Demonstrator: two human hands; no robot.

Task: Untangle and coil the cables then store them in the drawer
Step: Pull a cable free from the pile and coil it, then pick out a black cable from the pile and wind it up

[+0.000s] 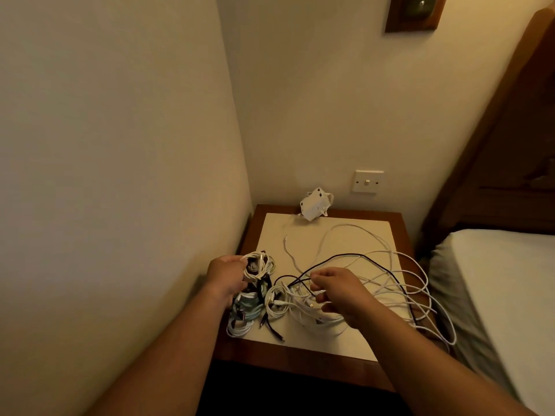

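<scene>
Cables [300, 307] lie all over the bedside table [285, 352], which is wedged in a corner with the wall [105, 145] hard against its left edge.

Far left on my feed, the left hand [225, 276] is just above the table's left side. Its forearm comes up from bottom centre, and its fingers are curled round a white coil [258, 265].

Directly below that hand is a heap of coiled cables [249, 307], white and pale green, touching each other at the near-left corner. A short black lead [274, 332] pokes out toward the near edge.

Back centre, a white adapter box [313, 205] leans tilted against the rear wall.

The right hand [339, 292] hovers mid-table, forearm entering from bottom right. Its fingertips are bunched, pinching thin strands of the loose tangle [390, 288]; which strand, I cannot tell. The tangle is white loops with one long black cable [354, 254] through them. It sprawls over the right half and hangs off the right edge.

Wall switch [368, 181] is above the table. Bed [495, 280] is just beside the table on the right, headboard [510, 163] behind it.
</scene>
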